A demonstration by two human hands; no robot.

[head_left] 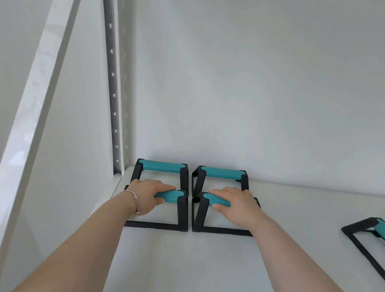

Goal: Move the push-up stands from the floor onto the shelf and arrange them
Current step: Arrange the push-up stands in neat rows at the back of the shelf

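- Two bare forearms reach forward over the white shelf point(192, 271), a thin bracelet point(134, 202) on the left wrist.
- The left hand point(147, 192) is wrapped around the teal grip of the near-left stand point(174, 212); the right hand point(237, 204) is wrapped the same way around the grip of the near-right stand point(210, 219). Both black frames appear to sit flat on the shelf, their inner edges just beside each other between the two hands.
- Just beyond the left hand stands the far-left stand point(160, 166); just beyond the right hand, the far-right stand point(222, 173). Both are close to the back wall, so the four form a tidy two-by-two block.
- Well off to the right of the right hand, a fifth stand point(382, 236) lies skewed, partly cut off at the frame edge.
- The step in hand looks like the placing and squaring-up of the front pair. The next move would likely call for letting go of both grips without nudging the row, then turning to the skewed stand to bring it into line.
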